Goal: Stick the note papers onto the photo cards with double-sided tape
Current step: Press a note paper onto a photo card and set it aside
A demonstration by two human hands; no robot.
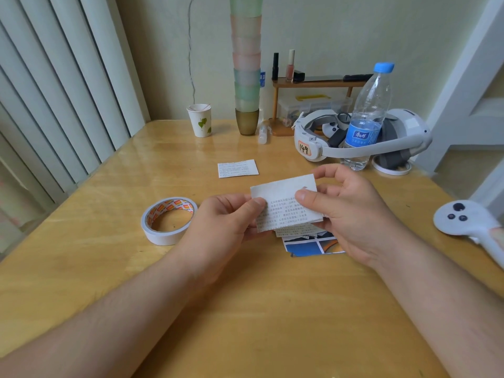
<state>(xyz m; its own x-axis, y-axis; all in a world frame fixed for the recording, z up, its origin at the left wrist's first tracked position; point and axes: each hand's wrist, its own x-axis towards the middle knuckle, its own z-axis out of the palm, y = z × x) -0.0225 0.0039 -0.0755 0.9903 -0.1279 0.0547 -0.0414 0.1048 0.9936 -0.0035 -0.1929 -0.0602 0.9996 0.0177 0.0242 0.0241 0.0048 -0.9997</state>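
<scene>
"149" handwritten on an orange-edged sticker on the headset (304, 149) strap — only clear read. Water bottle (365, 115) blue label, held note paper (286, 207) and note on table (238, 168) — Chinese print, too small to read.

Wooden table (109, 268) against cream wall (327, 28) (white blinds (54, 91) left).

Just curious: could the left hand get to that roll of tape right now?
Probably yes: the tape roll lies just beside the left hand with bare table between, though that hand first must release the note paper.
</scene>
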